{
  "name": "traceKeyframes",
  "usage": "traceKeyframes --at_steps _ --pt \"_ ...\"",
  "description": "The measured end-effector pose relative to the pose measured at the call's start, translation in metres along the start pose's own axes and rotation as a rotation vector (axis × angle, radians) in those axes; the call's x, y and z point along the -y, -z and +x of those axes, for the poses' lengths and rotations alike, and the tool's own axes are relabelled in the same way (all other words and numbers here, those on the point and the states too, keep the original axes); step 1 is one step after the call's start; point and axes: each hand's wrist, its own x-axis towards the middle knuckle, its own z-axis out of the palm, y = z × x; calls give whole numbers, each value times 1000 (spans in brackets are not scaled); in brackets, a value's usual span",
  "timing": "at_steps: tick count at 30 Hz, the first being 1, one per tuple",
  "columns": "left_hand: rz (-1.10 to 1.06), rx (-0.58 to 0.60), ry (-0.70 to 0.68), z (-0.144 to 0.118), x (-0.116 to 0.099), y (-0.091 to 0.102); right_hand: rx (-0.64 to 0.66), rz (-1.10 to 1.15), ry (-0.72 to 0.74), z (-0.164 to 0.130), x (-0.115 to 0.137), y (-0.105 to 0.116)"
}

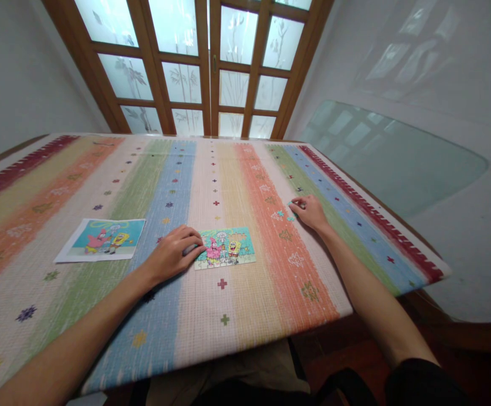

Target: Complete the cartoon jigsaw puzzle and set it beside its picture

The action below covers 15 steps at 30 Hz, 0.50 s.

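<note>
A jigsaw puzzle (pixel 228 248) with cartoon figures, mostly put together, lies flat on the striped tablecloth in front of me. My left hand (pixel 180 251) rests at its left edge, fingers curled and fingertips touching it. A dark grey patch shows under those fingers; I cannot make out what it is. Off to the right, my right hand (pixel 309 211) is low over the cloth, thumb and fingers pinched at a small teal puzzle piece. Loose teal puzzle pieces (pixel 291 218) lie just below its fingertips. A printed picture (pixel 104 239) of the same figures lies left of my left hand.
The patterned tablecloth (pixel 211 304) covers a large table whose near edge is close to my body. Wooden doors with frosted panes (pixel 181 82) stand beyond the far edge. White walls rise on both sides, with a pale glass-like panel (pixel 397 152) at the right.
</note>
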Motion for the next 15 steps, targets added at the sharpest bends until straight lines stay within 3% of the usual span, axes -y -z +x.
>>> traceKeyframes --at_steps 5,9,15 --pt "-13 -2 24 0 -2 0 1 183 -108 0 2 4" --pt "-4 -8 11 0 -1 0 6 412 -112 -3 16 7" --pt "1 -24 -1 1 -2 1 321 706 -11 -25 63 8"
